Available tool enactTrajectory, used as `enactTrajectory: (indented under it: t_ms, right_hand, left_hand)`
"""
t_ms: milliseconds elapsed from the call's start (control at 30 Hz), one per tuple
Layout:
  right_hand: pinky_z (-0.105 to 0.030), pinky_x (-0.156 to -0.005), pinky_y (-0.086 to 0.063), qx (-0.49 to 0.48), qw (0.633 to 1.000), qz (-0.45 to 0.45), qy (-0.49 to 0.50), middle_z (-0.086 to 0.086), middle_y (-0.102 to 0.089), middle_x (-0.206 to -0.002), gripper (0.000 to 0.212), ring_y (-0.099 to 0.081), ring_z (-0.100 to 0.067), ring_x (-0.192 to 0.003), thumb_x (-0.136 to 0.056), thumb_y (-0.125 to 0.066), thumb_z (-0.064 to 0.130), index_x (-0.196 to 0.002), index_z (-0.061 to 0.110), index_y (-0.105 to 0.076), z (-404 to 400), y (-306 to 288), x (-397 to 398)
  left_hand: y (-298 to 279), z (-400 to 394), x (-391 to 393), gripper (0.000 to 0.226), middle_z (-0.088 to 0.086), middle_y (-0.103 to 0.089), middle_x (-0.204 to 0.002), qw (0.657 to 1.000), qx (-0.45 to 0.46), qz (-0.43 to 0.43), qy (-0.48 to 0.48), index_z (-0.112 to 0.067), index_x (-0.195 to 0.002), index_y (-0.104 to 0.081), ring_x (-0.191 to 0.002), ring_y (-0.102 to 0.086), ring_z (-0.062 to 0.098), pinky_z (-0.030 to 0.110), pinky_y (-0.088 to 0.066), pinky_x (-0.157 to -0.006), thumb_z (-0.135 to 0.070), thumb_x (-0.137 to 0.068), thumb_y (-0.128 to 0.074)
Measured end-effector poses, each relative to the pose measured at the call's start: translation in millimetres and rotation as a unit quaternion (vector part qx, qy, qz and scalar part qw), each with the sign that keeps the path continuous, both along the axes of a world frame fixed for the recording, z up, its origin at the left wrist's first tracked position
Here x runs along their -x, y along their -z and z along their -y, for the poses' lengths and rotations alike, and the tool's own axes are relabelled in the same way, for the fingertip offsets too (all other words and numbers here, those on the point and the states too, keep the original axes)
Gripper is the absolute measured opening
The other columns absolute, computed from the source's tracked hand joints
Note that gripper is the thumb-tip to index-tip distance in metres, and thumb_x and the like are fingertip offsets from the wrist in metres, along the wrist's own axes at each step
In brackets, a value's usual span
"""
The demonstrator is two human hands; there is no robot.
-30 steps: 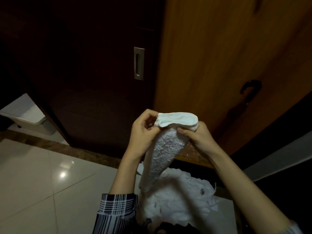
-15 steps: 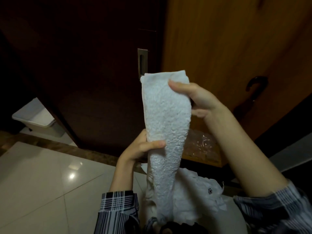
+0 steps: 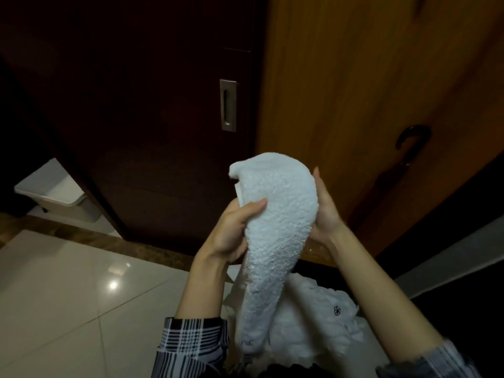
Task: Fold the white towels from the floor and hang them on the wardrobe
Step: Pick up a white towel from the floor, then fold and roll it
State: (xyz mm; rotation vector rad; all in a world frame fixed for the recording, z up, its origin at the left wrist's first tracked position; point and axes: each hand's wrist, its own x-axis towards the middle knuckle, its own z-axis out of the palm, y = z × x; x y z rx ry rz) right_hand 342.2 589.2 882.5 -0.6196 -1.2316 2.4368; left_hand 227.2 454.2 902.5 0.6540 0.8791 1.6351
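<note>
Glossy tiled floor (image 3: 68,296), dark sliding door (image 3: 152,132), wooden wardrobe (image 3: 354,91). One folded white towel (image 3: 278,227) is clasped by the left grip (image 3: 231,233) and right grip (image 3: 326,211); a white towel heap (image 3: 313,323) lies below.

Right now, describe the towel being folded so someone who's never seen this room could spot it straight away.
Start at the orange-brown wardrobe door on the right. In front of its lower edge, both hands hold up a white towel, the left hand gripping one side, the right hand behind the other. Unlike the crumpled white pile below, it is raised and draped in one long narrow strip.
</note>
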Motion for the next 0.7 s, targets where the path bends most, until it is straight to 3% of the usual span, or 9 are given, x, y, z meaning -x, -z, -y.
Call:
enactTrajectory:
  t_ms: [100,133,200,333,400,467,567,633,700]
  right_hand:
    - [-0.047,-0.103,-0.043,-0.015,0.999,0.005,-0.038,-0.016,-0.059,-0.13,0.099,-0.057,-0.03,-0.12,-0.05,-0.076,0.074,-0.116,0.001,-0.058,14,32,-17]
    - [-0.041,-0.099,-0.048,-0.061,0.997,0.031,-0.045,-0.014,-0.064,-0.122,0.097,-0.061,-0.026,-0.113,-0.049,-0.081,0.068,-0.108,-0.003,-0.054,16,37,-20]
    - [-0.026,-0.083,-0.053,-0.177,0.976,0.096,-0.08,0.001,-0.073,-0.105,0.078,-0.067,-0.017,-0.099,-0.048,-0.085,0.056,-0.104,0.007,-0.06,19,36,-22]
    - [-0.023,-0.078,-0.052,-0.252,0.956,0.119,-0.096,0.005,-0.074,-0.099,0.068,-0.069,-0.015,-0.095,-0.049,-0.086,0.05,-0.103,0.014,-0.065,14,22,-19]
    - [-0.019,-0.068,-0.051,-0.258,0.955,0.108,-0.095,0.006,-0.074,-0.087,0.054,-0.069,-0.01,-0.083,-0.054,-0.077,0.038,-0.097,0.009,-0.064,11,7,-16]
    - [-0.02,-0.067,-0.053,-0.246,0.962,0.082,-0.082,0.004,-0.073,-0.085,0.046,-0.07,-0.012,-0.082,-0.058,-0.074,0.03,-0.096,0.007,-0.064,11,-8,-10]
    - [-0.024,-0.066,-0.055,-0.204,0.977,0.045,-0.029,0.0,-0.074,-0.085,0.029,-0.071,-0.015,-0.082,-0.072,-0.072,0.017,-0.097,0.007,-0.064,7,-28,5]
    - [-0.025,-0.066,-0.056,-0.183,0.982,0.043,0.014,-0.001,-0.075,-0.086,0.029,-0.071,-0.016,-0.083,-0.074,-0.074,0.019,-0.099,0.007,-0.064,3,-40,18]
    - [-0.025,-0.067,-0.056,-0.176,0.983,0.044,0.035,-0.001,-0.074,-0.085,0.028,-0.071,-0.016,-0.084,-0.076,-0.066,0.023,-0.098,0.007,-0.064,-3,-52,30]
  left_hand:
    - [-7,1,5,0.037,0.009,-0.071,-0.108,0.997,-0.019,0.066,-0.029,-0.009,-0.12,-0.053,-0.104,-0.067,0.025,0.035,-0.057,-0.082,-0.018,-0.084,-0.052]
    - [-9,1,7,0.038,0.011,-0.07,-0.111,0.995,-0.017,0.087,-0.041,-0.008,-0.123,-0.052,-0.106,-0.066,0.026,0.037,-0.057,-0.083,-0.019,-0.087,-0.054]
    - [-14,0,11,0.046,0.014,-0.067,-0.117,0.99,-0.006,0.125,-0.069,-0.006,-0.13,-0.048,-0.109,-0.064,0.029,0.041,-0.056,-0.085,-0.025,-0.088,-0.054]
    - [-13,-1,24,0.038,0.01,-0.071,-0.11,0.98,0.003,0.153,-0.125,-0.009,-0.124,-0.052,-0.104,-0.067,0.024,0.038,-0.057,-0.082,-0.031,-0.093,-0.046]
    - [-10,0,29,0.039,0.007,-0.07,-0.112,0.981,-0.005,0.119,-0.152,-0.012,-0.122,-0.054,-0.108,-0.065,0.021,0.035,-0.055,-0.084,-0.039,-0.098,-0.038]
    - [-3,1,35,0.055,0.008,-0.065,-0.123,0.984,-0.004,0.085,-0.159,-0.011,-0.129,-0.052,-0.119,-0.058,0.022,0.037,-0.05,-0.095,-0.052,-0.096,-0.035]
    - [9,5,33,0.086,0.011,-0.054,-0.138,0.996,0.052,0.014,-0.075,-0.014,-0.139,-0.045,-0.128,-0.05,0.024,0.045,-0.037,-0.108,-0.071,-0.074,-0.052]
    - [18,8,29,0.085,-0.002,-0.064,-0.126,0.992,0.092,-0.081,0.015,-0.026,-0.128,-0.054,-0.12,-0.057,0.012,0.044,-0.039,-0.108,-0.079,-0.062,-0.059]
    - [21,7,28,0.068,-0.017,-0.071,-0.103,0.98,0.104,-0.159,0.068,-0.03,-0.111,-0.058,-0.103,-0.064,0.0,0.036,-0.045,-0.104,-0.072,-0.059,-0.066]
